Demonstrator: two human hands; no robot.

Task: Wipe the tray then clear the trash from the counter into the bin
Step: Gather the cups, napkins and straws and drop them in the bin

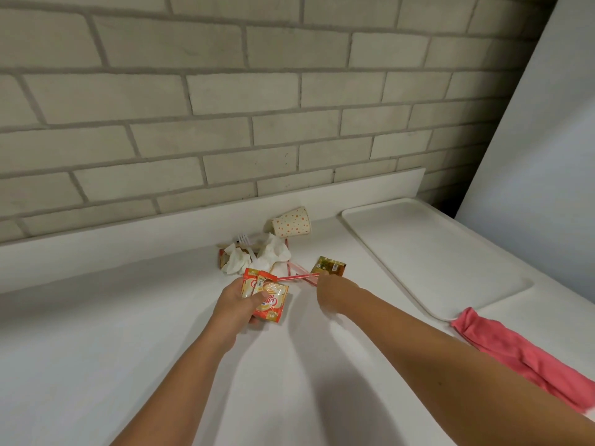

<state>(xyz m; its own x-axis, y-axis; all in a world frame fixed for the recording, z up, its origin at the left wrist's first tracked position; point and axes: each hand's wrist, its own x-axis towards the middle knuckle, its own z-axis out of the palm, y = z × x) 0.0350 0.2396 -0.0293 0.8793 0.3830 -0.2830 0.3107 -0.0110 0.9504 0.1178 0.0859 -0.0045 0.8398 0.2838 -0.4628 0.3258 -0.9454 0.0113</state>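
My left hand (236, 302) grips two red and cream sachets (267, 296) just above the white counter (128, 333). My right hand (335, 292) pinches the end of a red-striped straw (296, 277) that reaches left toward the sachets. Just beyond my right hand lies a gold-brown sachet (328, 266). Behind it sit crumpled white tissues (257, 257), a white plastic fork (246, 243), a further straw, and a dotted paper cup (292, 223) on its side. The white tray (428, 252) lies on the counter at the right. No bin is in view.
A pink cloth (528, 355) lies at the tray's near corner and runs to the right edge of the view. A brick wall (225, 107) with a low white upstand backs the counter. A white panel (547, 140) leans at the far right.
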